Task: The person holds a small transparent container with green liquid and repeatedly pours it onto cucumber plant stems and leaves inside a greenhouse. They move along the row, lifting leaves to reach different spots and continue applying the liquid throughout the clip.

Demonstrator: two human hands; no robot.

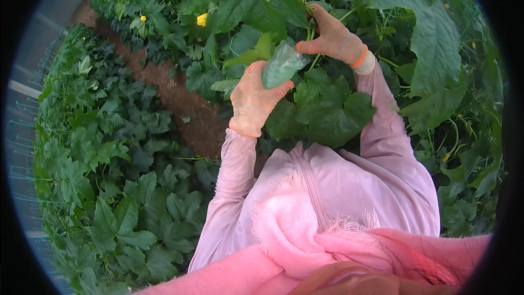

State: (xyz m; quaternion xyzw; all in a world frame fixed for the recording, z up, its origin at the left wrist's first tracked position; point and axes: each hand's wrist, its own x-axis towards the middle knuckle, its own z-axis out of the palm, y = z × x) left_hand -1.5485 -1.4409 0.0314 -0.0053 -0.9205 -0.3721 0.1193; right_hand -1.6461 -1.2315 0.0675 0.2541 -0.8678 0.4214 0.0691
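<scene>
My left hand (254, 100), in an orange-striped knit glove, grips a crumpled clear plastic piece (282, 65) with a greenish tint. Whether it is a bottle or a bag I cannot tell. Just up and to the right, my right hand (333, 37) wears a similar glove. Its thumb points at the plastic's upper end, spread wide from the fingers. The fingertips reach in among the vine stems (311, 32) and are partly hidden there. A broad lobed leaf (331, 112) hangs below both hands.
Dense leafy vines surround me, with a yellow flower (202, 19) at the upper left. A large leaf (425, 28) overhangs my right arm. Between the plant rows runs a strip of bare brown soil (180, 106). Green strings (24, 151) line the far left edge.
</scene>
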